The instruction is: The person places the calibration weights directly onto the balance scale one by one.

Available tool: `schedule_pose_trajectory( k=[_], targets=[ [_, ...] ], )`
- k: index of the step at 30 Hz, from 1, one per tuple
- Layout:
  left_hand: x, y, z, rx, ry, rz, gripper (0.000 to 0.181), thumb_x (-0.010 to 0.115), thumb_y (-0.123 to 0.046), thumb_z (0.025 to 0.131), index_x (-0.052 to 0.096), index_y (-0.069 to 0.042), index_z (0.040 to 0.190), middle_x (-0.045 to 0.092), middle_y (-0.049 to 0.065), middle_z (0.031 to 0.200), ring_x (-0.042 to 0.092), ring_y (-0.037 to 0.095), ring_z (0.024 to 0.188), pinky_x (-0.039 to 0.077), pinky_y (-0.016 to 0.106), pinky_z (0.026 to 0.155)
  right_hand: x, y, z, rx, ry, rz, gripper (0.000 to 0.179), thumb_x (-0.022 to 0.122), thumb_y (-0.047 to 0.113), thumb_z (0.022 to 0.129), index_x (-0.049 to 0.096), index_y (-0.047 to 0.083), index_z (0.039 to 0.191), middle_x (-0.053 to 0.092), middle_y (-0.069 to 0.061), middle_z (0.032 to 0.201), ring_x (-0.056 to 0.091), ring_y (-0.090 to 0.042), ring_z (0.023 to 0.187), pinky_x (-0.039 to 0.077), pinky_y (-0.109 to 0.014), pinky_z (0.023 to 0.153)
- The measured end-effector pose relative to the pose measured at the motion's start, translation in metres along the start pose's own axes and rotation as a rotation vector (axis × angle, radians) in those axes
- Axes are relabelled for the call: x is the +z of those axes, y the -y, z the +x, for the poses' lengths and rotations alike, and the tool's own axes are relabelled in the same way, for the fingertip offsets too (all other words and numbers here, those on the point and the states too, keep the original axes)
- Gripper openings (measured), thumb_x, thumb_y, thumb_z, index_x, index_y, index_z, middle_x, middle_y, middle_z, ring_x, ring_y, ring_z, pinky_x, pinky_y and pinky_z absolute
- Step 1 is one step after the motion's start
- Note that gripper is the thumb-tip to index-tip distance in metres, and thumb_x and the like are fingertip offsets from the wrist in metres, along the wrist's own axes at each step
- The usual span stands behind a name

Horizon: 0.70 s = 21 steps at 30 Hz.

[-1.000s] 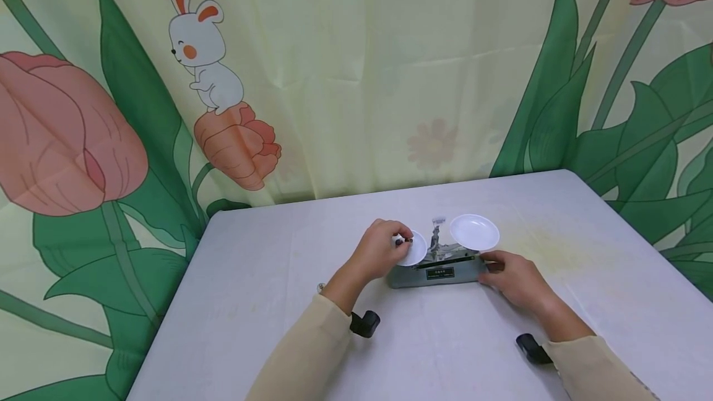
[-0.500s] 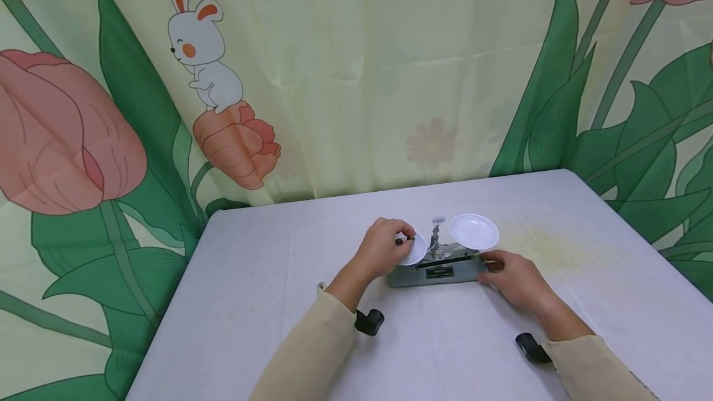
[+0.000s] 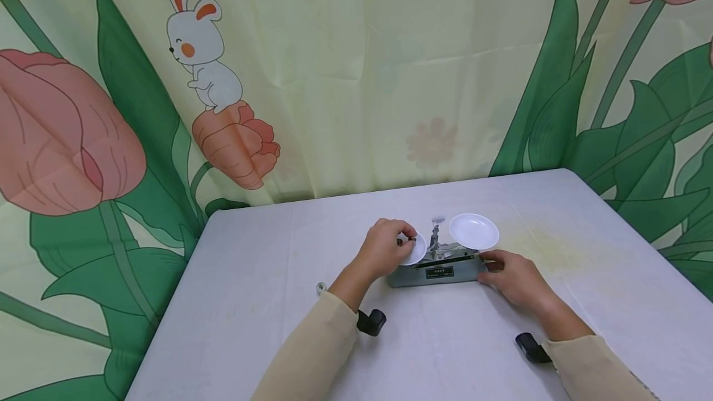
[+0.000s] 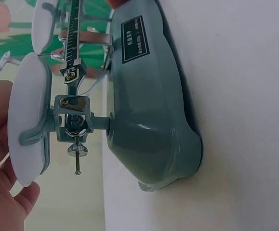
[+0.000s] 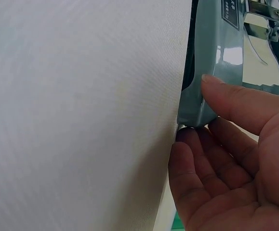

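A grey two-pan balance scale [image 3: 465, 274] stands on the table, with a dark label on its front. My left hand [image 3: 384, 246] is at its left pan [image 3: 416, 254], thumb and fingers pinching a small dark object [image 3: 399, 242], mostly hidden by the fingers. In the left wrist view, fingers [image 4: 27, 196] of that hand show at the rim of the white pan [image 4: 26, 120]. My right hand [image 3: 515, 277] grips the base's right end, its thumb [image 5: 226, 98] on the front and the other fingers curled at the end. The right pan [image 3: 475, 232] sits higher than the left.
A small round shiny thing [image 3: 321, 288] lies on the white-covered table [image 3: 250, 302], left of my left forearm. Behind the table hangs a curtain [image 3: 345, 79] printed with flowers and a rabbit. Black wrist cameras [image 3: 372, 322] sit below both wrists.
My left hand has shifted slightly to the right over the left pan, the small dark object moving with it. The small round thing shows more fully beside the forearm. My right hand holds still.
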State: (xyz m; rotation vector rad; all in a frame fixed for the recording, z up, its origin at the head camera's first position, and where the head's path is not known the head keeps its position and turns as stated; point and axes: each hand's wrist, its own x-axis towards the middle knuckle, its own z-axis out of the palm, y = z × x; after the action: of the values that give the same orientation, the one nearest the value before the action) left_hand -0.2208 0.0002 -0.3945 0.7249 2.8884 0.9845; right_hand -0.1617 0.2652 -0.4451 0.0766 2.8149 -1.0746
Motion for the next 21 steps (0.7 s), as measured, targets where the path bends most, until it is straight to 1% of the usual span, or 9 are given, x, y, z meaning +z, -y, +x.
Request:
schedule_pose_trajectory(
  k=[2,8,21],
  targets=[
    [0.0002,0.0004,0.0002,0.010,-0.002,0.008,0.010,0.068,-0.015,0.095,0.074,-0.015,0.103,0.067,-0.007,0.095,0.051,0.014,0.095,0.045,0.025,0.078,-0.0004,0.0002,-0.0001,-0.002,0.002,0.000,0.057,0.073,0.015,0.090,0.050,-0.010,0.137,0.057,-0.032,0.129,0.052,-0.049,0.121,0.042,-0.064,0.097],
    [0.0017,0.0007,0.0014,0.005,0.000,0.008,0.010,0.068,-0.016,0.095,0.074,-0.015,0.103,0.066,-0.008,0.094,0.051,0.013,0.095,0.045,0.024,0.078,-0.0006,-0.0001,-0.0002,-0.007,-0.001,0.002,0.057,0.073,0.014,0.090,0.051,-0.010,0.136,0.057,-0.033,0.129,0.053,-0.049,0.121,0.042,-0.063,0.097],
    [0.0013,-0.0002,-0.0011,-0.012,0.000,0.039,0.014,0.068,-0.020,0.095,0.074,-0.016,0.107,0.067,-0.008,0.099,0.053,0.014,0.102,0.043,0.033,0.088,0.0000,-0.0008,-0.0001,-0.011,0.000,-0.003,0.057,0.073,0.014,0.090,0.051,-0.010,0.136,0.056,-0.033,0.131,0.052,-0.050,0.121,0.042,-0.063,0.096]
  ],
)
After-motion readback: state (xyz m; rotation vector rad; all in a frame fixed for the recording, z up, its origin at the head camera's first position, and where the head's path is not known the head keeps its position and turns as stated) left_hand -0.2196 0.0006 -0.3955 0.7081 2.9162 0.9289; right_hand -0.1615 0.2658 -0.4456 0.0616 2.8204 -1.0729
